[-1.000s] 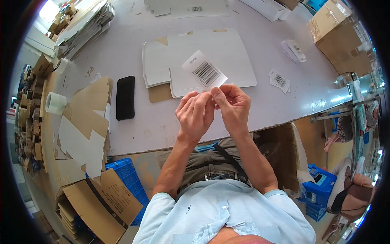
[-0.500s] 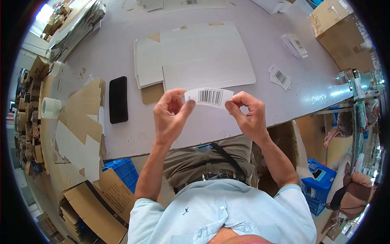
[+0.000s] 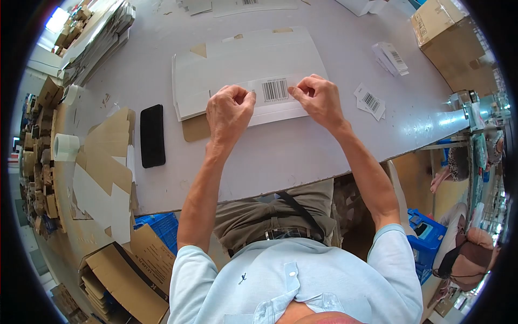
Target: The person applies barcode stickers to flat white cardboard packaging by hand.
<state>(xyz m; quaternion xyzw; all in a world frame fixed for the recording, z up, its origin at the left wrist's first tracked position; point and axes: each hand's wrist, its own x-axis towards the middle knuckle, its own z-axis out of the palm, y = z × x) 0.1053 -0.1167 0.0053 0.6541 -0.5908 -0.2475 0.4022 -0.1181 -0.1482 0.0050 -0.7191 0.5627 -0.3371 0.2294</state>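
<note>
A white barcode label (image 3: 275, 90) is stretched between my two hands, its printed side up, over the near part of a flat white cardboard box blank (image 3: 248, 56). My left hand (image 3: 231, 112) pinches the label's left end between thumb and fingers. At the right end, the thumb and forefinger of my right hand (image 3: 319, 103) close on the label's edge. The blank lies on the table in a small stack, with a brown flap (image 3: 195, 128) showing at its lower left.
A black phone (image 3: 152, 136) lies left of the blank, beside cardboard scraps (image 3: 105, 162) and a tape roll (image 3: 66, 147). Loose barcode labels (image 3: 370, 101) and a label stack (image 3: 390, 58) are to the right. A carton (image 3: 450, 43) stands at the far right corner.
Both hands have moved forward, away from my body, carrying the label from the table's front area to over the box blank. The label now looks flatter.
</note>
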